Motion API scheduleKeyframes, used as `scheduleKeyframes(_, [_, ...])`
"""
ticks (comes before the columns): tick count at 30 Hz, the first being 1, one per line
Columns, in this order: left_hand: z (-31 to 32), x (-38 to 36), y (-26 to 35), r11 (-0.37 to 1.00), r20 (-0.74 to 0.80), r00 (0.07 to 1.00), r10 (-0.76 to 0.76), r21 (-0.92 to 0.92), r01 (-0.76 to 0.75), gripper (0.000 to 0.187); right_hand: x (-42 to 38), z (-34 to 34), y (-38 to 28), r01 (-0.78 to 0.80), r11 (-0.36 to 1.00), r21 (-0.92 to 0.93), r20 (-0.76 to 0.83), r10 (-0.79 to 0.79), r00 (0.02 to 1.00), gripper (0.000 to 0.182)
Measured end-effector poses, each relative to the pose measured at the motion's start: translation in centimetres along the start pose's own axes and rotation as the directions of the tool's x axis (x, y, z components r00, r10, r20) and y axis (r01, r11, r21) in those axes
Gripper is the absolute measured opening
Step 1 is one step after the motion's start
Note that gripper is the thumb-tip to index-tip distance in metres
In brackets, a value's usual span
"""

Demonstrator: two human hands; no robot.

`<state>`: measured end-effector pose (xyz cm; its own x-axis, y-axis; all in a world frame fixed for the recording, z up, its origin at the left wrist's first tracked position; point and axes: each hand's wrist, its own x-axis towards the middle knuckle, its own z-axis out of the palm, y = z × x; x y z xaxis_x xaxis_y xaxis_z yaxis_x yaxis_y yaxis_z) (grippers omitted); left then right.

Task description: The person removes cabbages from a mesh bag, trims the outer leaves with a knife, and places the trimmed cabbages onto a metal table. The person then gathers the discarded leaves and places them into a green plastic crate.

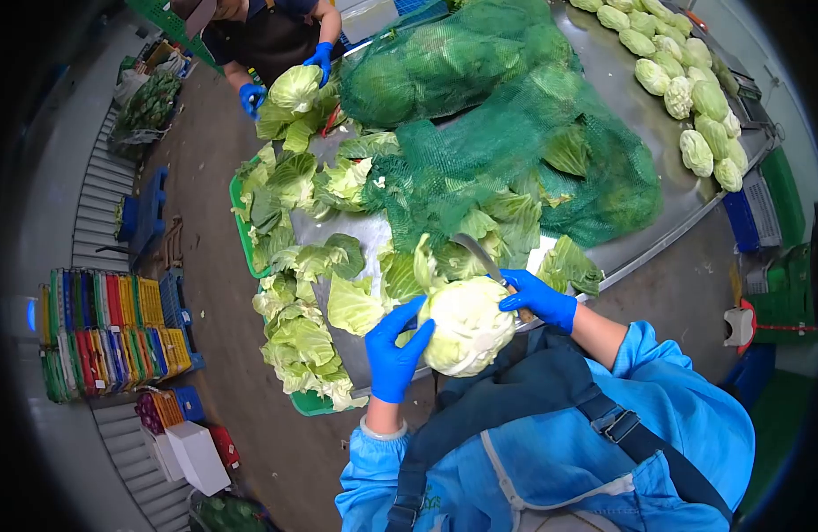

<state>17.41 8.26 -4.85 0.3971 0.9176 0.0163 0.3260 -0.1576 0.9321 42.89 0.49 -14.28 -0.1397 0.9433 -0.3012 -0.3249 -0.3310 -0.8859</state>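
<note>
My left hand point(396, 348), in a blue glove, cups the left side of a pale trimmed cabbage point(467, 324) at the near edge of the steel table point(644, 235). My right hand point(538, 299), also gloved in blue, grips a knife point(476, 254). The blade points up and away over the top of the cabbage. Loose outer leaves point(351, 306) lie just left of the cabbage.
Green net sacks point(480, 80) of cabbages cover the table's middle. Several trimmed cabbages point(693, 97) line its far right. A green tray point(307, 403) on the left is heaped with cut leaves. Another person's gloved hands point(318, 60) hold a cabbage opposite. Coloured crates point(107, 332) stand on the floor left.
</note>
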Motion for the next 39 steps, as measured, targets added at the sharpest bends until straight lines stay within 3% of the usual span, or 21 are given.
scheduleKeyframes(4, [0.4,0.0,-5.2,0.984,-0.117,0.992,-0.048,0.168,0.067,0.023,-0.6,-1.4,2.7,-0.13,0.942,0.31,0.109,0.101,0.989,0.064])
scheduleKeyframes(6, [0.3,1.6,-8.9,0.955,-0.12,0.991,-0.057,0.283,0.089,0.023,-1.0,-1.2,2.7,-0.058,0.932,0.357,0.094,0.026,0.995,0.064])
scheduleKeyframes(7, [-0.4,1.8,-12.5,0.817,0.003,0.996,-0.086,0.572,0.069,0.025,-1.0,-1.1,2.4,-0.013,0.938,0.347,0.087,-0.018,0.996,0.064])
scheduleKeyframes(8, [-0.6,1.5,-13.5,0.875,0.068,0.986,-0.151,0.473,0.101,0.033,-0.8,-1.2,1.9,0.042,0.941,0.336,0.075,-0.071,0.995,0.064])
scheduleKeyframes(10, [0.4,0.9,-12.8,0.98,0.021,0.985,-0.17,-0.1,0.171,0.049,-1.0,-0.7,-1.3,0.157,0.977,0.141,0.05,-0.166,0.985,0.063])
scheduleKeyframes(11, [0.2,1.4,-8.7,0.917,0.114,0.971,-0.211,-0.321,0.237,0.048,-1.1,-0.3,-2.6,0.203,0.978,0.044,0.039,-0.205,0.978,0.062])
scheduleKeyframes(12, [-0.1,0.9,-6.9,0.613,0.299,0.931,-0.209,-0.702,0.363,0.051,-0.8,0.1,-3.3,0.222,0.975,-0.006,0.023,-0.222,0.975,0.062])
scheduleKeyframes(14, [0.6,-0.5,-5.7,0.47,0.365,0.837,-0.407,-0.702,0.535,0.059,-0.1,1.0,-4.1,0.26,0.96,-0.101,-0.003,-0.262,0.965,0.061])
scheduleKeyframes(17, [0.7,-1.1,-7.3,0.582,0.314,0.927,-0.208,-0.721,0.375,0.067,0.2,2.6,-4.3,0.241,0.962,-0.129,-0.063,-0.251,0.966,0.051])
scheduleKeyframes(20, [0.5,-1.6,-8.7,0.411,0.347,0.881,-0.323,-0.787,0.46,0.072,0.6,2.4,-4.0,0.282,0.881,-0.38,-0.169,-0.366,0.915,0.041])
scheduleKeyframes(24, [-0.2,-2.6,-9.2,0.416,0.337,0.888,-0.312,-0.792,0.447,0.075,2.5,1.0,-3.9,0.085,0.727,-0.682,-0.347,-0.423,0.837,0.035])
scheduleKeyframes(25, [-0.4,-2.8,-10.2,0.354,0.352,0.906,-0.237,-0.837,0.418,0.075,3.6,0.0,-3.1,0.008,0.709,-0.705,-0.355,-0.363,0.861,0.034])
scheduleKeyframes(28, [0.9,-2.0,-6.1,0.699,0.107,0.985,-0.137,-0.694,0.173,0.077,3.5,0.5,-1.7,0.107,0.812,-0.574,-0.415,-0.401,0.817,0.038])
scheduleKeyframes(29, [1.0,-2.1,-6.2,0.749,-0.009,0.982,-0.191,-0.648,0.14,0.085,3.3,1.4,-1.3,0.195,0.91,-0.366,-0.491,-0.366,0.791,0.042])
scheduleKeyframes(31, [1.6,-1.8,-3.6,0.867,-0.09,0.975,-0.201,-0.48,0.134,0.091,1.1,2.2,-2.9,-0.065,0.991,0.12,-0.365,0.105,0.925,0.045])
scheduleKeyframes(32, [1.5,-1.6,-3.3,0.946,-0.074,0.994,-0.083,-0.32,0.055,0.09,0.0,2.3,-3.4,-0.228,0.915,0.334,-0.222,0.311,0.924,0.046])
scheduleKeyframes(33, [1.5,-1.3,-3.0,0.988,-0.056,0.998,0.038,-0.148,-0.045,0.089,-0.4,2.0,-2.4,-0.32,0.849,0.421,-0.1,0.394,0.914,0.051])
scheduleKeyframes(34, [1.4,-1.1,-2.8,0.988,-0.038,0.987,0.156,0.013,-0.155,0.089,-0.4,2.2,-1.9,-0.283,0.728,0.624,0.097,0.287,0.953,0.058])
scheduleKeyframes(36, [2.0,-0.7,-1.9,0.957,0.16,0.957,0.243,0.123,-0.263,0.09,-0.7,1.2,-2.4,-0.351,0.602,0.718,0.222,0.28,0.934,0.053])
scheduleKeyframes(37, [3.0,-1.4,-3.6,0.978,0.009,0.989,0.15,-0.147,-0.147,0.07,-0.7,0.9,-1.5,-0.337,0.581,0.741,0.195,0.293,0.936,0.05])
scheduleKeyframes(39, [4.6,-0.7,-1.6,0.955,-0.138,0.99,-0.042,-0.297,-0.001,0.052,-0.2,-0.2,1.2,-0.31,0.539,0.783,0.152,0.317,0.936,0.046])
